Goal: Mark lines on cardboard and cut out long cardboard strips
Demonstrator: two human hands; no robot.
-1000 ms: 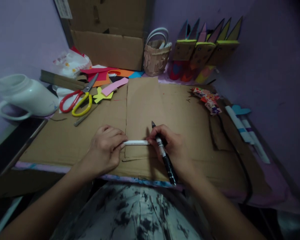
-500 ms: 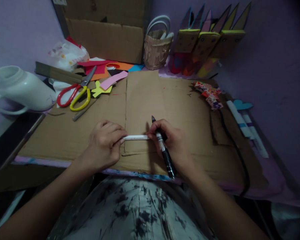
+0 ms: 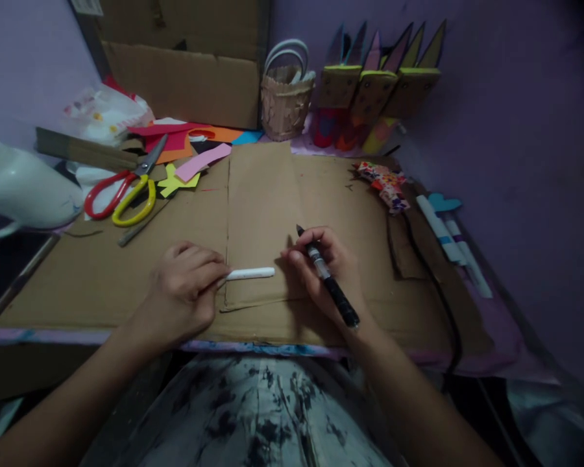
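Observation:
A thin white paper stick [image 3: 250, 274] lies flat on a narrow cardboard strip [image 3: 260, 214] on top of a big cardboard sheet [image 3: 102, 272]. My left hand [image 3: 182, 292] is closed, its fingertips pinching the stick's left end. My right hand [image 3: 328, 269] is just right of the stick's other end, a small gap between them, and is closed round a black marker [image 3: 328, 279] whose tip points up and away from me.
Red and yellow scissors [image 3: 121, 191] lie at the left among coloured paper scraps [image 3: 185, 149]. A white jug [image 3: 19, 188] is far left. A woven basket [image 3: 285, 97], paper crafts [image 3: 374, 91] and a cardboard box [image 3: 185, 71] line the back. White pens [image 3: 448, 233] lie right.
My right hand has let go of the stick's right end and drawn slightly away with the marker. The left hand still pinches the left end. The view has shifted a little.

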